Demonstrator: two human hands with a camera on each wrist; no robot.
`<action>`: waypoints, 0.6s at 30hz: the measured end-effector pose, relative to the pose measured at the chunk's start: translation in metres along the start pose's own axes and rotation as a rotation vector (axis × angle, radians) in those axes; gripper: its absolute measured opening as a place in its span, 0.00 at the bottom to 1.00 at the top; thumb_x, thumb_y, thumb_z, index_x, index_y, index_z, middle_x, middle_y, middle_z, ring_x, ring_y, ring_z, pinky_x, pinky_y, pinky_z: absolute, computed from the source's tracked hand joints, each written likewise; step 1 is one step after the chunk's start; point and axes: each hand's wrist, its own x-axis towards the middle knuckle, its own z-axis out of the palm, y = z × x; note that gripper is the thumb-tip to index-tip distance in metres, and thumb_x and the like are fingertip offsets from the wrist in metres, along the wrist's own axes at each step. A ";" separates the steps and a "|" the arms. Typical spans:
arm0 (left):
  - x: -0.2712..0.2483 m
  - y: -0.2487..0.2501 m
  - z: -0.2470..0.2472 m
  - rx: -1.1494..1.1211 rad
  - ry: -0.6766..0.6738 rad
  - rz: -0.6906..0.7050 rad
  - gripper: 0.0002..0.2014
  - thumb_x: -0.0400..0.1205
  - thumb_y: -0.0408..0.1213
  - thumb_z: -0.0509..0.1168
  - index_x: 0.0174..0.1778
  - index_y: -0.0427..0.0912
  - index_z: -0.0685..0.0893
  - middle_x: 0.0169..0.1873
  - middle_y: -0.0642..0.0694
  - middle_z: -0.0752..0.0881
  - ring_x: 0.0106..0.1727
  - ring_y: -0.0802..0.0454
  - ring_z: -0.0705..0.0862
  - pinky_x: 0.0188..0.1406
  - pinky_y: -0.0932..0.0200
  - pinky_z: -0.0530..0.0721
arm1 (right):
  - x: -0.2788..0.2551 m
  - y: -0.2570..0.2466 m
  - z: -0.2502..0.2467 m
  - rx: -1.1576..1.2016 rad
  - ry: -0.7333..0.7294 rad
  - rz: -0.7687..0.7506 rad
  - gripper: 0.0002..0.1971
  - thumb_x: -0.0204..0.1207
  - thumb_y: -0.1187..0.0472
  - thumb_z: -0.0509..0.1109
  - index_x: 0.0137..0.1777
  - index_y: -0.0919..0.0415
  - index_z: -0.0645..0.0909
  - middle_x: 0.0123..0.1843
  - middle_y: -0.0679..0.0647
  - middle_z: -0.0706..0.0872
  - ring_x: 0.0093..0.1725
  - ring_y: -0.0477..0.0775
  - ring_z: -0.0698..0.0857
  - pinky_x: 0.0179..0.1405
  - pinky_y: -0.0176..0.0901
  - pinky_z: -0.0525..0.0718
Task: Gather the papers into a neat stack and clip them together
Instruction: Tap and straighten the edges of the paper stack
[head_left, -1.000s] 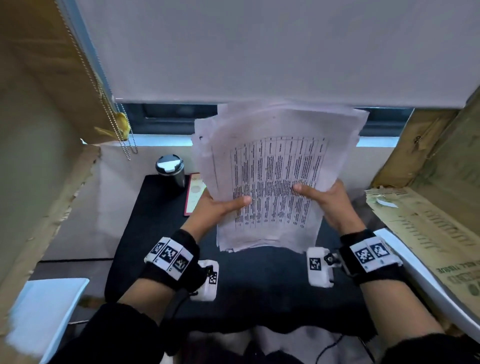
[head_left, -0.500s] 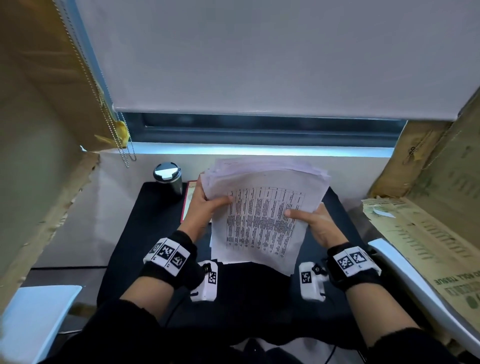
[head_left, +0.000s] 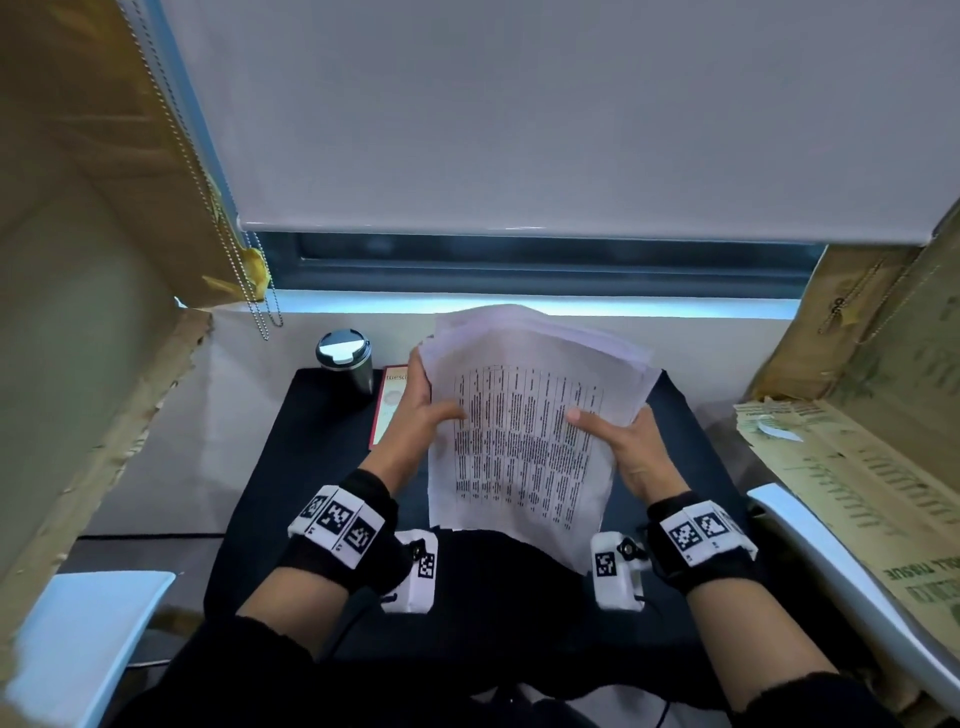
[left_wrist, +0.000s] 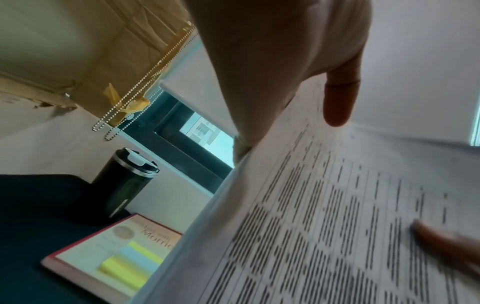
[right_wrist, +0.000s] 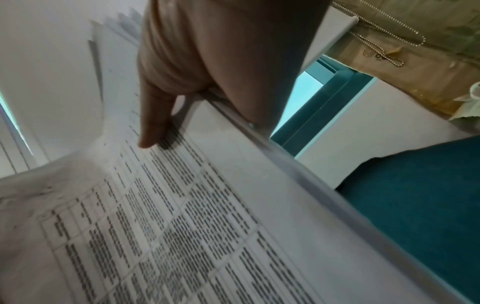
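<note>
A loose stack of white papers with a printed table on the top sheet is held tilted over the black mat. My left hand grips the stack's left edge, thumb across the front. My right hand grips the right edge, thumb lying on the printed sheet. The sheets fan out unevenly at the far end. In the left wrist view the papers fill the right side under my left hand's thumb. The right wrist view shows the papers with my right thumb on them. No clip is in view.
A black travel mug stands at the mat's far left corner. Beside it lies a red-edged book with coloured sticky notes on it. Cardboard panels close in both sides. A window blind hangs behind.
Both hands have lowered the stack from in front of the blind down toward the mat, and it now leans flatter. The grip on both edges is unchanged.
</note>
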 end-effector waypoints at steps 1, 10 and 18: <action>0.001 0.003 -0.001 -0.014 -0.006 0.015 0.42 0.66 0.27 0.63 0.78 0.48 0.58 0.69 0.43 0.75 0.68 0.48 0.77 0.69 0.47 0.80 | 0.000 -0.001 -0.002 0.000 0.011 -0.004 0.20 0.63 0.69 0.80 0.55 0.56 0.82 0.54 0.58 0.89 0.58 0.58 0.88 0.62 0.56 0.83; 0.006 -0.021 -0.012 -0.074 0.083 -0.010 0.39 0.62 0.22 0.63 0.72 0.47 0.73 0.70 0.35 0.79 0.71 0.39 0.78 0.73 0.33 0.74 | -0.004 0.026 -0.013 0.000 -0.003 0.092 0.22 0.60 0.68 0.81 0.55 0.73 0.84 0.52 0.63 0.91 0.52 0.61 0.90 0.56 0.55 0.86; -0.009 0.013 -0.001 -0.045 0.143 0.130 0.10 0.86 0.37 0.62 0.60 0.56 0.77 0.60 0.53 0.84 0.63 0.60 0.83 0.67 0.59 0.81 | 0.006 0.001 0.004 0.058 0.037 -0.003 0.13 0.71 0.74 0.72 0.56 0.69 0.83 0.47 0.55 0.93 0.49 0.54 0.91 0.46 0.43 0.87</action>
